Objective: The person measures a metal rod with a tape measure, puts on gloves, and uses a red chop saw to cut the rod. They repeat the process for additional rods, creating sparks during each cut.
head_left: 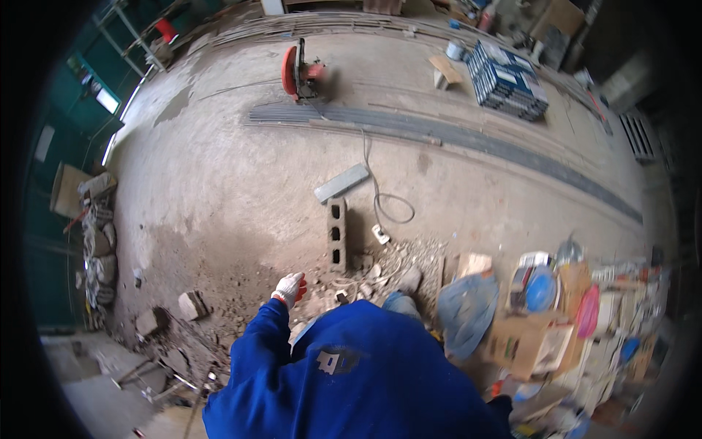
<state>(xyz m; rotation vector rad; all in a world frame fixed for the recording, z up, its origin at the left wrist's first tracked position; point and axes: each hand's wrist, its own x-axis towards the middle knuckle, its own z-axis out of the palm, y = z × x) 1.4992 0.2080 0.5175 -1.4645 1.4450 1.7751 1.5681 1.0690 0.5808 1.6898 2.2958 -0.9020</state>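
Observation:
My left hand [289, 287], in a white work glove with red on the palm side, reaches out low over the rubble in front of me. Its fingers look loosely bent and apart, and I see nothing in them. A grey hollow concrete block [336, 234] with three holes is just beyond it to the right. Broken bits and dust [248, 282] lie on the floor around the hand. My right arm runs toward the lower right in a blue sleeve [468, 388]; the right hand itself does not show.
A grey bar [342, 183] and a cable with a white socket [380, 234] lie beyond the block. Long metal profiles [468, 139] cross the floor near a red cut-off saw [296, 73]. Broken chunks [193, 306] lie left, cardboard boxes [519, 344] and a blue plastic bag [468, 311] right.

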